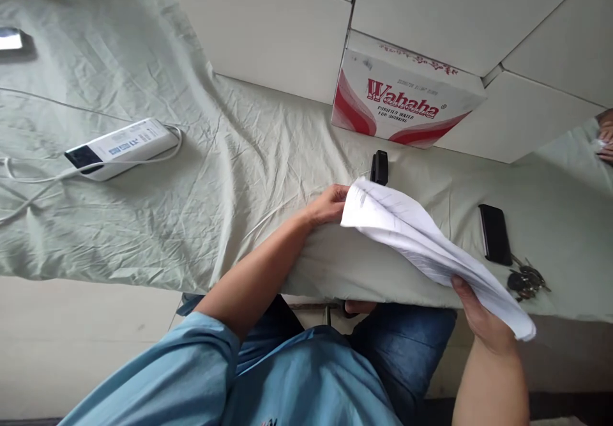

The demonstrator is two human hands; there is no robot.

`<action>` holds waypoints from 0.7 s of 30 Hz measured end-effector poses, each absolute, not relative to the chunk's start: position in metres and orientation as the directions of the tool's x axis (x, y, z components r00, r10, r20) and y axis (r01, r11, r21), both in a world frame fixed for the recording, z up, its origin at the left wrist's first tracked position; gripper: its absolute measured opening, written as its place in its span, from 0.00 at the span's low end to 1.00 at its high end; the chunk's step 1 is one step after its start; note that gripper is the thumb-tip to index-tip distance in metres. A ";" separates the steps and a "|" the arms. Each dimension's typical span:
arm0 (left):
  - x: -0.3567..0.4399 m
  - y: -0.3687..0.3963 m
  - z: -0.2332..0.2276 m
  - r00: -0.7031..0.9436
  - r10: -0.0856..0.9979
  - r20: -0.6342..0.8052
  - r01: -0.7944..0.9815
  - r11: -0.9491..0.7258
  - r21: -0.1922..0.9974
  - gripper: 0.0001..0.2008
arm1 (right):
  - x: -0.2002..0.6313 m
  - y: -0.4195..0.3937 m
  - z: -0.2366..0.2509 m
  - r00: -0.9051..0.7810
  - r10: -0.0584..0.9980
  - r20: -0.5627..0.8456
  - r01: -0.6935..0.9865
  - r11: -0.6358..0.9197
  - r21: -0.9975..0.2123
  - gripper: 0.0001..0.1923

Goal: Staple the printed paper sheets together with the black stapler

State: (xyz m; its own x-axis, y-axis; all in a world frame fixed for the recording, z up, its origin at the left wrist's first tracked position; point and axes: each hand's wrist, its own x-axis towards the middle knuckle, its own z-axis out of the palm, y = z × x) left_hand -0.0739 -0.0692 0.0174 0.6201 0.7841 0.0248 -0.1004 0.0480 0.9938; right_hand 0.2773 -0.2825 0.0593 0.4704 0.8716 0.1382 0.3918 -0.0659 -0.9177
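A bundle of white paper sheets [407,234], bent lengthwise and with faint writing on it, slants across the front of the table. My right hand [486,320] grips its lower right part, thumb on top. At the upper left end, my left hand [329,205] is closed at the paper's edge, its fingertips partly hidden by the sheets. Just beyond that end stands a black stapler [380,167], partly covered by the paper.
A Wahaha water carton [402,97] stands against white panels. To the right lie a black phone [495,234] and keys [528,280]. A white power strip [124,148] with cables rests at left on the wrinkled cloth [268,138]. Another person's hand [606,145] shows at far right.
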 end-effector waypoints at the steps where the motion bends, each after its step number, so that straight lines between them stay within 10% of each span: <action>1: -0.072 -0.070 0.017 0.599 0.801 0.001 -0.082 0.061 0.995 0.32 | 0.276 -0.285 0.054 0.481 0.866 0.140 0.391 -0.069 -0.918 0.20; 8: -0.064 -0.068 0.008 0.503 0.864 -0.011 0.117 -0.055 0.992 0.33 | 0.252 -0.290 0.035 0.475 0.876 -0.084 0.224 -0.212 -0.951 0.31; 14: -0.061 -0.064 0.005 0.468 0.881 0.070 0.185 -0.175 0.967 0.12 | 0.230 -0.303 0.030 0.560 0.748 -0.355 -0.110 -0.358 -0.927 0.37; 21: -0.061 -0.063 0.004 0.429 0.903 0.034 0.219 -0.140 0.966 0.24 | 0.216 -0.324 0.025 0.449 0.691 -0.567 -0.237 -0.520 -0.821 0.36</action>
